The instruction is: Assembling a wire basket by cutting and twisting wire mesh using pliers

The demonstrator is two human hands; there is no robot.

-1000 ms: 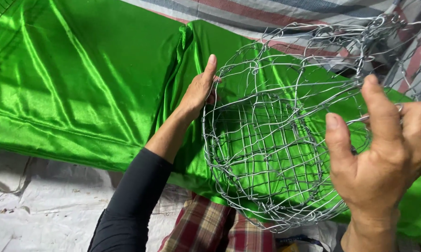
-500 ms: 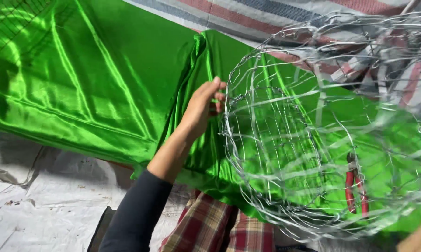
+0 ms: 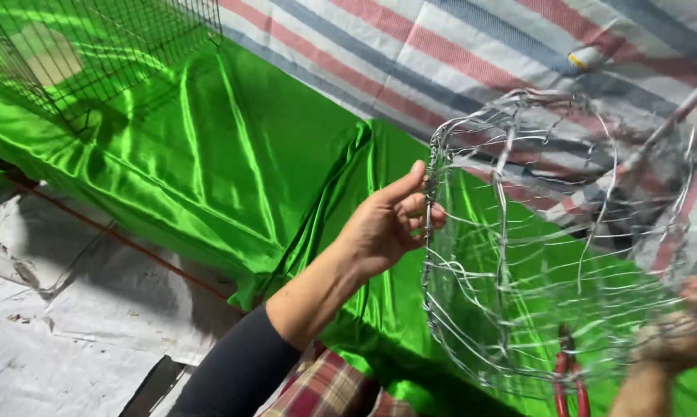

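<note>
Left hand [image 3: 387,224] gripping wire basket [image 3: 549,247] rim, blurred right hand [image 3: 684,332] grasping its far side, green satin cloth [image 3: 232,162] beneath

Left arm sleeve: dark navy-black, close-fitting, plain, ends partway along the forearm.
Left hand [image 3: 383,228]: bare, no glove, ring or watch visible.
Right hand [image 3: 684,332]: bare, blurred behind wire; wrist uncovered, no sleeve in view.
Lower garment: red, green and cream plaid cloth, bottom edge.
</note>
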